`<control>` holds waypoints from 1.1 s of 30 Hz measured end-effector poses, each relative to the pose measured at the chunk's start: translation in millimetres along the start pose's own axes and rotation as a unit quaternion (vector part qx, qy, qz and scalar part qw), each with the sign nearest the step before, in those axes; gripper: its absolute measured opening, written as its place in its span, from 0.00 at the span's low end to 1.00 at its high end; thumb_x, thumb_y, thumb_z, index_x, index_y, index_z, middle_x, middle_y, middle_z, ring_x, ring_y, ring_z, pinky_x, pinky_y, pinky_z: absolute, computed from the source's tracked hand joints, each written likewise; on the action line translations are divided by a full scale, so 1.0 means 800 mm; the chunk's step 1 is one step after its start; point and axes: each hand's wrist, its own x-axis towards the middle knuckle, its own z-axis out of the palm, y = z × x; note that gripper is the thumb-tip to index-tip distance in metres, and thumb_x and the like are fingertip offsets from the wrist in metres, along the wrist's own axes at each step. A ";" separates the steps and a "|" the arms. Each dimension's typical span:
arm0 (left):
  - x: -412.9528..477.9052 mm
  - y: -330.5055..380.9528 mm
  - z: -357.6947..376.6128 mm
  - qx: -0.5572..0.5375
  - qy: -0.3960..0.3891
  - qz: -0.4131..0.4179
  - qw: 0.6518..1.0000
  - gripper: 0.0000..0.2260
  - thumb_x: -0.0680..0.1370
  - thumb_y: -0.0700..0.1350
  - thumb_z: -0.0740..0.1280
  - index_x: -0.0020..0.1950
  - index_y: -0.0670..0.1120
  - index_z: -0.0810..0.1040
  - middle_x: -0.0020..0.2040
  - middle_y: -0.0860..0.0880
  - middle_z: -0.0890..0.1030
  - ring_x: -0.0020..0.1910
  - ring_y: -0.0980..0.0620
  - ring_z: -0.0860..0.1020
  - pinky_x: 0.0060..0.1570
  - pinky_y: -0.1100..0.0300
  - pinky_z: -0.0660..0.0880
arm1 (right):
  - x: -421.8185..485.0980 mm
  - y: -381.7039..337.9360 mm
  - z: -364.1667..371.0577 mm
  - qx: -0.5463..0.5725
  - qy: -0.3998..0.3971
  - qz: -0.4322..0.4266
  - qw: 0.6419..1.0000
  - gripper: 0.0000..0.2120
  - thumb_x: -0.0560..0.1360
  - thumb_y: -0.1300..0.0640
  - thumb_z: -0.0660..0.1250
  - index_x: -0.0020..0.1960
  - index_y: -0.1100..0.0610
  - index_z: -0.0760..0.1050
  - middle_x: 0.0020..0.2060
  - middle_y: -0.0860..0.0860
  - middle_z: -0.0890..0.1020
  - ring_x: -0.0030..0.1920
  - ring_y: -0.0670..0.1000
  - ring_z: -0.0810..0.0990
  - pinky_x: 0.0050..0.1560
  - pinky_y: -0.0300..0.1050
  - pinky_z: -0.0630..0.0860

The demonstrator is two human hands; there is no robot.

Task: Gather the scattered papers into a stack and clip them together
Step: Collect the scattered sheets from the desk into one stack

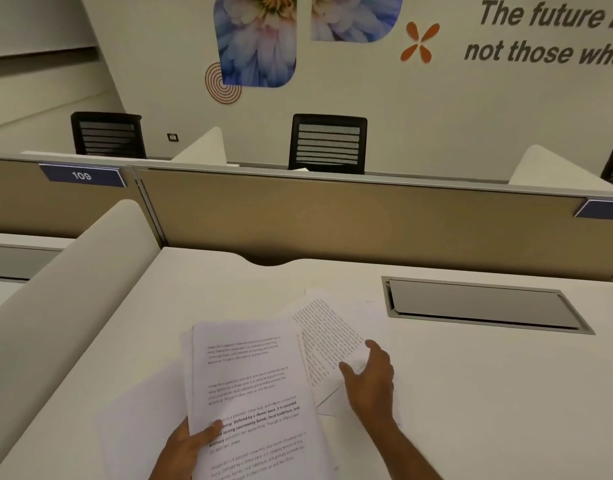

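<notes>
**Q:** Setting?
**A:** A white desk (471,375) is being viewed from above. It is being backed by a tan partition (332,220), with a cable hatch (478,303) set in at the far right.

**Q:** Principal item?
**A:** A printed bundle (249,375) is being held over the desk's near middle, long axis running away from the person. Its near edge is being pinched by the left hand (187,445), thumb on top.

**Q:** Next item?
**A:** A skewed sheet (325,334) is lying just right of the bundle, turned askew to it. The right hand (370,372), the nearer one, is being rested on the sheet's near corner with thumb and fingers spread. No closed pinch is being shown.

**Q:** Remainder?
**A:** A blank sheet (135,420) is lying left of the bundle. No clip is being seen.
</notes>
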 end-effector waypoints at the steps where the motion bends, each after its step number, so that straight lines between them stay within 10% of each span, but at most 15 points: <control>1: 0.001 0.002 -0.001 -0.012 0.004 0.000 1.000 0.20 0.78 0.30 0.67 0.71 0.37 0.72 0.49 0.44 0.82 0.51 0.41 0.79 0.66 0.47 0.70 | 0.014 -0.003 -0.001 -0.042 -0.013 -0.002 0.999 0.38 0.72 0.53 0.77 0.76 0.58 0.64 0.71 0.57 0.72 0.72 0.59 0.69 0.69 0.58 0.69; 10: 0.006 -0.010 -0.009 -0.029 0.033 -0.011 0.999 0.17 0.79 0.29 0.66 0.65 0.41 0.74 0.50 0.40 0.82 0.49 0.40 0.80 0.63 0.44 0.72 | 0.080 0.003 -0.003 -0.244 -0.080 0.045 0.965 0.53 0.63 0.37 0.78 0.78 0.53 0.55 0.72 0.57 0.65 0.73 0.60 0.63 0.69 0.59 0.67; 20: 0.013 -0.016 -0.007 0.029 0.056 -0.013 0.998 0.17 0.78 0.31 0.70 0.65 0.41 0.76 0.54 0.38 0.83 0.54 0.36 0.80 0.65 0.40 0.74 | 0.087 0.002 0.005 -0.168 -0.087 0.029 0.981 0.49 0.65 0.49 0.81 0.77 0.55 0.58 0.70 0.57 0.71 0.71 0.60 0.68 0.70 0.60 0.69; 33: 0.027 -0.026 -0.010 0.059 0.071 -0.010 0.996 0.20 0.77 0.32 0.71 0.69 0.36 0.76 0.54 0.39 0.83 0.55 0.37 0.80 0.67 0.42 0.73 | 0.108 -0.003 -0.009 -0.301 -0.132 0.003 0.945 0.51 0.63 0.35 0.77 0.76 0.52 0.57 0.72 0.57 0.65 0.74 0.59 0.64 0.70 0.58 0.68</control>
